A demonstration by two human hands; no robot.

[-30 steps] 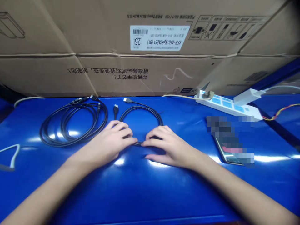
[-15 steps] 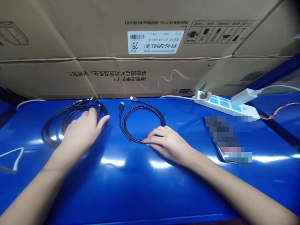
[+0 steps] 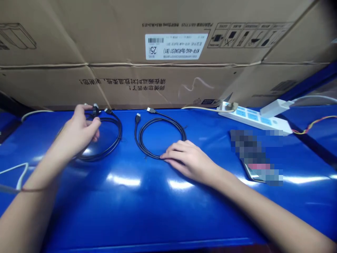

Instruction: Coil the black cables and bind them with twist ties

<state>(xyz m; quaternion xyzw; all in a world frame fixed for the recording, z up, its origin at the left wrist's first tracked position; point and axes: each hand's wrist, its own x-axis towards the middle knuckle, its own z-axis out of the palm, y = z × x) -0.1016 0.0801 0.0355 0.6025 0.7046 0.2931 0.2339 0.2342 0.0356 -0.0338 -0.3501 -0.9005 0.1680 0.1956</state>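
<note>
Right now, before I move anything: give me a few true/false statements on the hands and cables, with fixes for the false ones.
1. The left hand pinches the left bundle of black cables near its plugs. True.
2. The right hand rests on the lower edge of the right black cable coil. True.
3. The two cable groups touch. False: a strip of the blue table separates them.
4. The white power strip lies left of both cable groups. False: it lies to their right, along the foot of the cardboard box.
</note>
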